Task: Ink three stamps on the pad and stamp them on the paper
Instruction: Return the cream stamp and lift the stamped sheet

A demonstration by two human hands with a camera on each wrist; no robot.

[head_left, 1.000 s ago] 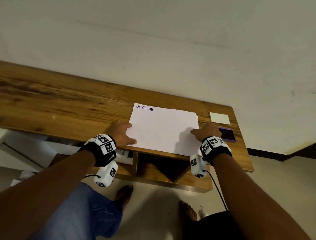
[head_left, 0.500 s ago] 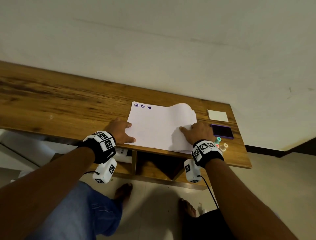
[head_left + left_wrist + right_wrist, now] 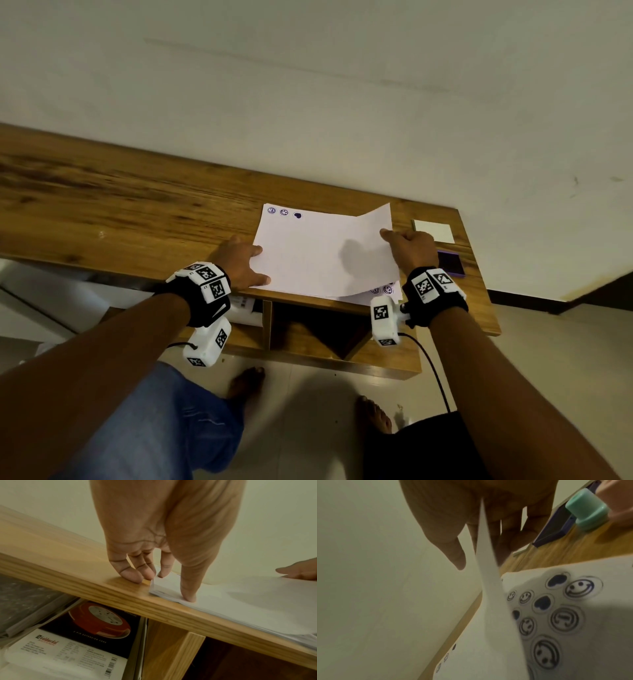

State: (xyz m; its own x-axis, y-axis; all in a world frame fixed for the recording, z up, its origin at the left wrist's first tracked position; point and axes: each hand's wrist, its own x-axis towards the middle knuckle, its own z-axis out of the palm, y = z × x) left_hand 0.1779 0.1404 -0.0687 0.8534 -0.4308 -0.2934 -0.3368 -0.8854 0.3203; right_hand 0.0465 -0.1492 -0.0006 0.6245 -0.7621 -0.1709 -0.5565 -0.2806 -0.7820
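Note:
A stack of white paper point(image 3: 318, 253) lies on the wooden desk point(image 3: 137, 212). Its top sheet carries three purple stamp marks point(image 3: 284, 212) at the far left corner. My left hand point(image 3: 245, 262) presses flat on the stack's left edge, the thumb point(image 3: 187, 592) on the paper. My right hand point(image 3: 404, 241) pinches the top sheet's point(image 3: 488, 561) right edge between thumb and fingers and holds it raised. Beneath it lies a sheet covered with smiley and heart marks point(image 3: 556, 615). The purple ink pad point(image 3: 450, 262) sits right of my right hand, with a green stamp point(image 3: 587, 511) and a pink stamp point(image 3: 618, 503) beside it.
The pad's white lid point(image 3: 433, 230) lies behind the pad near the wall. Under the desktop an open shelf holds an extension cord box point(image 3: 85, 635). The paper stack reaches the desk's front edge point(image 3: 308, 301). Bare feet point(image 3: 245, 380) stand on the floor below.
My right hand slid left on the top sheet, buckling it, then moved back right and lifted its right edge, uncovering the stamped sheet below. The left hand stayed put.

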